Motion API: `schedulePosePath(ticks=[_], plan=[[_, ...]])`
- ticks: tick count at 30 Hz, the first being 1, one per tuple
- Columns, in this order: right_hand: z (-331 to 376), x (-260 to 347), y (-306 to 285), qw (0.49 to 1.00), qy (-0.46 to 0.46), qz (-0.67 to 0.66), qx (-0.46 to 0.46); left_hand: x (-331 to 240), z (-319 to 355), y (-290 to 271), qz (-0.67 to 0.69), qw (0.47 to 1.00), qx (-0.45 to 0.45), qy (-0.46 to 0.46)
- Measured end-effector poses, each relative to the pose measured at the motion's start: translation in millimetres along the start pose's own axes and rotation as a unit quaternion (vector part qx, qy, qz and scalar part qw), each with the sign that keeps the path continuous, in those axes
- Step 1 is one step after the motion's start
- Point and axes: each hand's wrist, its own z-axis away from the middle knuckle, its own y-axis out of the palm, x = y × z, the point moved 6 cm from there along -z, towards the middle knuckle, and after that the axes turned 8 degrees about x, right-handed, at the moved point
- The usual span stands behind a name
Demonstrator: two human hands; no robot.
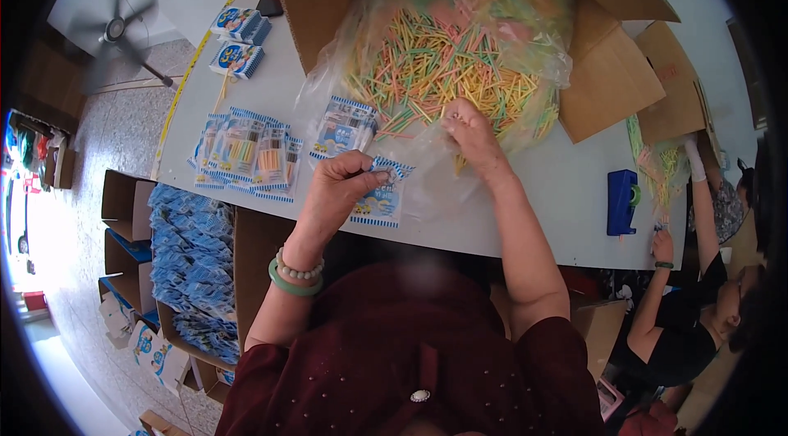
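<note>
My left hand [341, 186] grips a small blue-and-white plastic packet [379, 200] near the white table's [566, 190] front edge. My right hand [472, 136] reaches into a clear plastic bag [447, 50] full of thin coloured sticks [427, 67], its fingers pinched among the sticks at the near edge of the heap. Whether it holds any I cannot tell. The bag lies in an open cardboard box [607, 75]. Another packet [345, 128] lies just beyond my left hand.
A row of filled packets [246, 153] lies at the table's left, with packet stacks [238, 42] farther back. A blue tape dispenser [622, 202] stands at the right. A box of empty packets [193, 260] sits on the floor at my left. Another person [681, 313] works at the right.
</note>
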Motion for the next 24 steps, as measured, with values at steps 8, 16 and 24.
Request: schedulePosePath(ticks=[8, 16, 24], plan=[[12.1, -4.9, 20.8, 0.975, -0.069, 0.211, -0.025, -29.4, 2.0, 59.3, -0.41, 0.857, 0.108, 0.293], [8.9, -1.5, 10.4, 0.993, -0.114, 0.003, -0.018, 7.1, -3.5, 59.2, -0.499, 0.83, 0.216, 0.126], [25.7, -10.4, 4.4, 0.98, -0.115, -0.137, -0.091, -24.7, -8.8, 23.5, -0.182, 0.968, 0.052, 0.165]])
